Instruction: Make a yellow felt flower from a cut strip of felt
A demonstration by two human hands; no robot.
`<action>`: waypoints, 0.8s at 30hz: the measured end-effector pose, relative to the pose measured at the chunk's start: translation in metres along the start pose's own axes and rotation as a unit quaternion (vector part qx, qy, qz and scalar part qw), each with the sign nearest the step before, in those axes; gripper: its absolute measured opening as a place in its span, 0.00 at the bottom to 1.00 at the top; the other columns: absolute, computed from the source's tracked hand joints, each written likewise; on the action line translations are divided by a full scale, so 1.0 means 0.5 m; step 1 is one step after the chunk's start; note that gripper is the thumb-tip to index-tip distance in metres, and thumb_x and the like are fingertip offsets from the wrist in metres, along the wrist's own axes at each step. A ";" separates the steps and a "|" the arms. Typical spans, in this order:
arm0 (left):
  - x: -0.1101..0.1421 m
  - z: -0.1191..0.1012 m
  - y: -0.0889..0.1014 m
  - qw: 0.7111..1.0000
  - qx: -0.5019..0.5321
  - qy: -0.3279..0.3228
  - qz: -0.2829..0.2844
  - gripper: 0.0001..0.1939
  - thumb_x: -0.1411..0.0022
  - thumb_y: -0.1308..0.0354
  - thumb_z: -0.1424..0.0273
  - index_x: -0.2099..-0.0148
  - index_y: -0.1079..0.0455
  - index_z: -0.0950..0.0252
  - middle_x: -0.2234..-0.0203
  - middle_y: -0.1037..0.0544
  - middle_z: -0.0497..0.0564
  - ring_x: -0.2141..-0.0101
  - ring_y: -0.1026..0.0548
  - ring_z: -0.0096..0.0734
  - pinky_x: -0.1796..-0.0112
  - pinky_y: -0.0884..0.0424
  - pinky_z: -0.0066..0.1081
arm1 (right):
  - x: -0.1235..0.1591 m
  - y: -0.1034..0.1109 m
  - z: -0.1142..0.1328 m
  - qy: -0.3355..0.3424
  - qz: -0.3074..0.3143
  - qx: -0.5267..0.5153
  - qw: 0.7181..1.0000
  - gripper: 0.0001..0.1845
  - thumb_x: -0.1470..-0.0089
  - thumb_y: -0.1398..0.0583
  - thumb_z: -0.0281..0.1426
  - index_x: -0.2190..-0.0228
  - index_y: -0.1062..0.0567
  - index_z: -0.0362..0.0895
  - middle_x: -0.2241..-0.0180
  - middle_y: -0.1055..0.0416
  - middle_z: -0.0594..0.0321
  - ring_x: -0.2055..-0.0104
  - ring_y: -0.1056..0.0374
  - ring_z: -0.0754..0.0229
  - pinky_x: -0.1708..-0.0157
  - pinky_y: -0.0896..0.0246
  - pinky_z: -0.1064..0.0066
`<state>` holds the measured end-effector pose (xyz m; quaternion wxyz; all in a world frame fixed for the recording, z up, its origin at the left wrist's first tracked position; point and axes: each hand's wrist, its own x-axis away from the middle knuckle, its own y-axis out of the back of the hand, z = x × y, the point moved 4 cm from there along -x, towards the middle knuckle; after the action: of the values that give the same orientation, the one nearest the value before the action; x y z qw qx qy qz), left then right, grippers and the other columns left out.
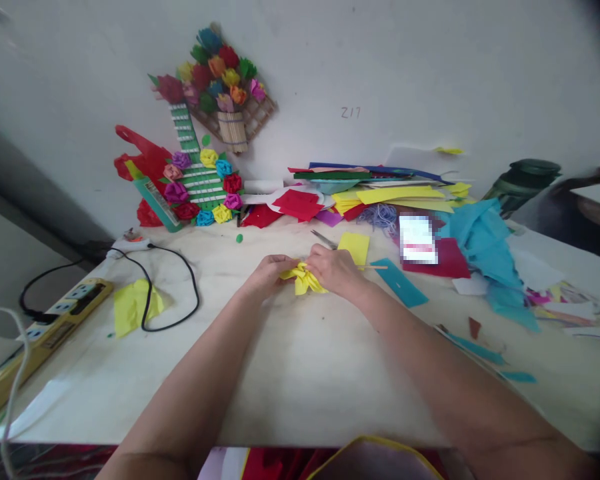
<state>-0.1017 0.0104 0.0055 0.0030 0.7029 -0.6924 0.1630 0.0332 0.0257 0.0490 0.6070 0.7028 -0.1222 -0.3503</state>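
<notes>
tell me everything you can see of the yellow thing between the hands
The yellow piece looks like thin, soft paper, bunched and folded, with loose flaps spreading toward the person. The left hand pinches its left side; the right hand covers part of its right side. It sits over the middle of the pale table; whether it touches the surface is unclear.

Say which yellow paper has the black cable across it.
The leftmost sheet, by the power strip: the black cable crosses it, but not the yellow rectangle beyond the right hand or the rear yellow sheets.
</notes>
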 end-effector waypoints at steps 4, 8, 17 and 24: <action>0.000 0.004 -0.001 1.000 -0.029 -0.008 -0.004 0.12 0.61 0.38 0.67 0.75 0.33 0.71 0.79 0.29 0.51 0.76 0.31 0.25 0.73 0.35 0.26 | -0.002 -0.009 -0.013 -0.018 0.006 -0.044 0.999 0.16 0.47 0.53 0.36 0.67 0.27 0.47 0.66 0.34 0.64 0.70 0.38 0.66 0.74 0.52 0.73; -0.003 0.007 -0.002 0.998 -0.052 -0.032 0.008 0.13 0.59 0.39 0.64 0.74 0.33 0.70 0.79 0.29 0.50 0.76 0.31 0.25 0.72 0.35 0.26 | -0.008 -0.015 -0.025 -0.024 0.025 -0.100 0.994 0.15 0.48 0.52 0.35 0.67 0.26 0.46 0.67 0.34 0.63 0.67 0.38 0.65 0.70 0.50 0.75; -0.007 0.007 -0.004 0.990 -0.108 -0.089 0.031 0.14 0.58 0.40 0.63 0.74 0.33 0.70 0.81 0.30 0.49 0.79 0.34 0.22 0.76 0.38 0.24 | -0.007 -0.002 -0.028 -0.005 0.086 -0.075 0.993 0.16 0.47 0.53 0.36 0.66 0.27 0.49 0.67 0.35 0.63 0.70 0.39 0.67 0.74 0.53 0.75; -0.002 0.005 -0.009 0.998 -0.017 -0.025 0.055 0.12 0.59 0.38 0.68 0.73 0.32 0.71 0.78 0.28 0.51 0.75 0.30 0.25 0.69 0.34 0.27 | -0.001 0.021 -0.006 0.049 0.059 0.013 0.997 0.14 0.48 0.53 0.28 0.71 0.28 0.44 0.68 0.34 0.63 0.75 0.42 0.68 0.79 0.60 0.73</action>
<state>-0.0967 0.0109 0.0039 -0.0114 0.6676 -0.7325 0.1329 0.0373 0.0257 0.0589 0.6229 0.7183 -0.1384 -0.2772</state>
